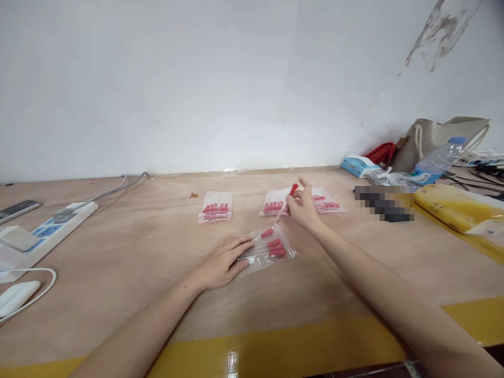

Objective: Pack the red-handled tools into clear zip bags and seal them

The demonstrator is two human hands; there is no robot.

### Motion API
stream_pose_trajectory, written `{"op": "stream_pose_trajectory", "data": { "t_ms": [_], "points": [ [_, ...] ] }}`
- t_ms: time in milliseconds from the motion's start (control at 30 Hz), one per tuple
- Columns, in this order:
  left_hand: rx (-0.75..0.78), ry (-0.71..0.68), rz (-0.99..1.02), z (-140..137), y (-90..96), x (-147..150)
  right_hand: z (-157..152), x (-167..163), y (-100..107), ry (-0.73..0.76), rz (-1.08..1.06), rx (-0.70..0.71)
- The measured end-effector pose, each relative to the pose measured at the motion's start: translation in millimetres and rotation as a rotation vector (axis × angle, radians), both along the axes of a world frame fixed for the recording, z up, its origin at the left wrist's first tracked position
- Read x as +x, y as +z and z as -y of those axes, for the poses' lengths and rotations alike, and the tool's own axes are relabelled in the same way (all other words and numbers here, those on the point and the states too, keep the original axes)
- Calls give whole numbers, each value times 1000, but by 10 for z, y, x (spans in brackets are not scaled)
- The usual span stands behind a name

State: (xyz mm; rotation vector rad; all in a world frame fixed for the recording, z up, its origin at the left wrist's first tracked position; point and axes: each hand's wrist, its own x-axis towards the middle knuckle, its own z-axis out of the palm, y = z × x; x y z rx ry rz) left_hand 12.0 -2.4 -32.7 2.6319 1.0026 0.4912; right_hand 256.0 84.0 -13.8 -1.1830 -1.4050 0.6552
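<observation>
A clear zip bag [258,264] lies on the table with several red-bulbed droppers [276,248] in it. My left hand [224,262] rests flat on the bag's left part, fingers stretched out. Beside its fingertips is a single dropper [266,233] at the bag's upper edge; whether it is inside or on top, I cannot tell. Above the bag, my right hand [304,207] pinches another dropper [293,189], its red bulb up and its thin clear tube slanting down to the left. Behind that hand lie bagged droppers [272,206], and further left is another stack of bagged droppers [215,208].
On the left are a white power strip [74,220] with plugs and cables, a phone [19,211] and a white device [18,298]. To the right stand a yellow packet [452,207], a plastic bottle [443,157], a blue tissue pack [359,166] and a cloth bag [437,139].
</observation>
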Motion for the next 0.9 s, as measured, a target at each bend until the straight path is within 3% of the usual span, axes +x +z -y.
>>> {"op": "stream_pose_trajectory", "data": {
  "t_ms": [167, 333, 467, 600, 900],
  "points": [
    [0, -2, -30, -13, 6, -14, 340, 336, -272, -37, -225, 31],
    [3, 1, -9, -14, 0, -22, 349, 166, -411, -40, -340, -47],
    [-2, 3, -6, -13, -6, -23, 376, 64, -458, 54, -398, -187],
    [-5, 12, 3, -8, -2, -19, 444, 135, -455, 194, -284, -276],
    [-2, 23, 11, -6, 1, -15, 426, 155, -418, 312, 118, -163]
  ]
}}
